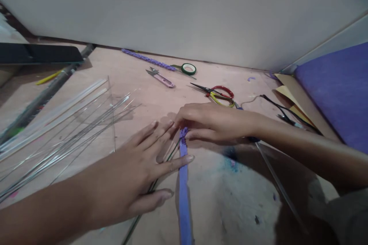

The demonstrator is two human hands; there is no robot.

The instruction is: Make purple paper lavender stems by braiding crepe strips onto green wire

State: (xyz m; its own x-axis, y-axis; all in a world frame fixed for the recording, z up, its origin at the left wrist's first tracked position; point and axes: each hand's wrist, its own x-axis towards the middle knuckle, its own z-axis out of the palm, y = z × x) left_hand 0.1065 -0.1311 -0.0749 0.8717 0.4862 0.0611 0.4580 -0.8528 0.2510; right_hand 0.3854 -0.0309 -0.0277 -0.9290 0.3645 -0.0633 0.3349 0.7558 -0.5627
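A flat purple strip [184, 195] is being laid lengthwise on the table, running toward the viewer. Its far end, braided, is being pinched. A thin green wire [143, 206] is lying slanted just beside it.

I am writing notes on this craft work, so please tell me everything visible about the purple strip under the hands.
The purple strip is long, narrow and flat, looking like paper or ribbon, matte violet. It lies on the pinkish table, running from the bottom edge of the picture up to the hands. Its upper end looks folded or braided. The right hand pinches that end with its fingertips; a finger of the left hand presses across the strip lower down. A thin green wire runs beside it at a slant.
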